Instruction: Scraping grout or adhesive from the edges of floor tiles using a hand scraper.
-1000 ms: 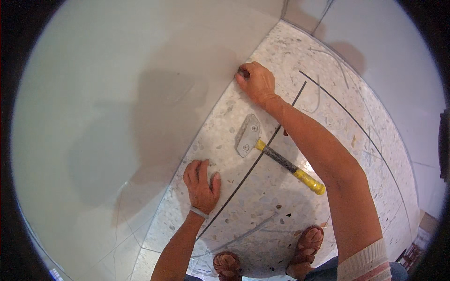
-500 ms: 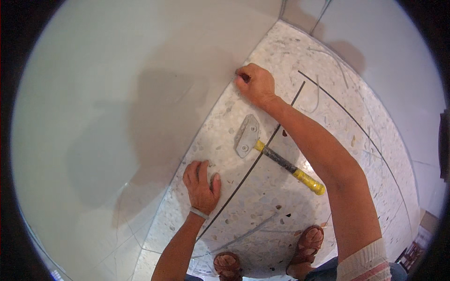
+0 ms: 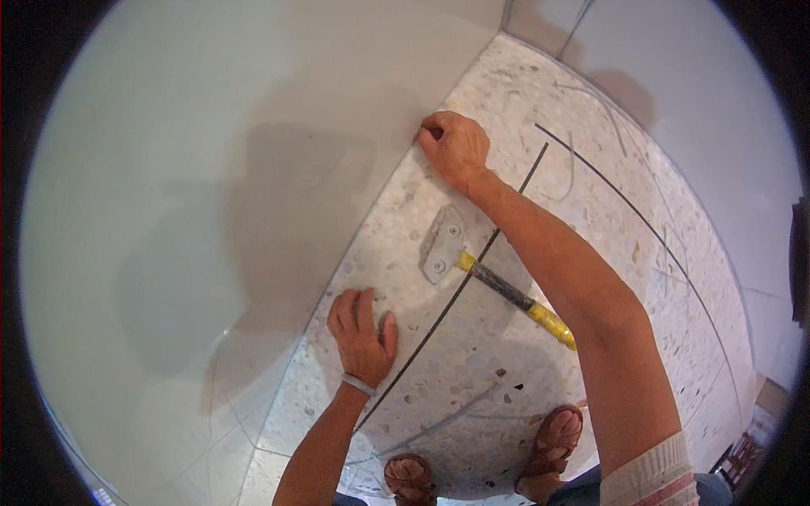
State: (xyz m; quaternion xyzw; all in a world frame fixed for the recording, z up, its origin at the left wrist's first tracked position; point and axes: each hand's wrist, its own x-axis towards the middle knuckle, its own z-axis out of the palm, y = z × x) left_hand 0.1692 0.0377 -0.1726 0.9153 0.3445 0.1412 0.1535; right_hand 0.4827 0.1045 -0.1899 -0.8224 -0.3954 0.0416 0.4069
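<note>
My right hand [image 3: 456, 145] is closed in a pinch at the seam where the speckled floor [image 3: 506, 93] meets a pale smooth wall [image 3: 186, 152]; whatever lies between its fingers is hidden. Farther down the same seam, my left hand [image 3: 361, 337] rests on the floor, fingers stretched and apart, holding nothing. Between the hands lies a hand tool with a flat grey head [image 3: 443, 244] fixed by two screws. Its black and yellow handle [image 3: 506, 288] points toward my right forearm, which covers the far tip. Neither hand touches this tool.
One straight dark line [image 3: 439, 319] runs under the tool's handle, and a curved one [image 3: 629, 196] crosses the floor at right. Pale thin strands [image 3: 572, 164] lie near the far corner. My sandalled feet [image 3: 557, 434] stand at the near edge. Another wall [image 3: 700, 110] bounds the right.
My right hand has shifted very slightly up and left along the seam, its forearm moving left over the handle's tip. My left hand and the tool stay put.
</note>
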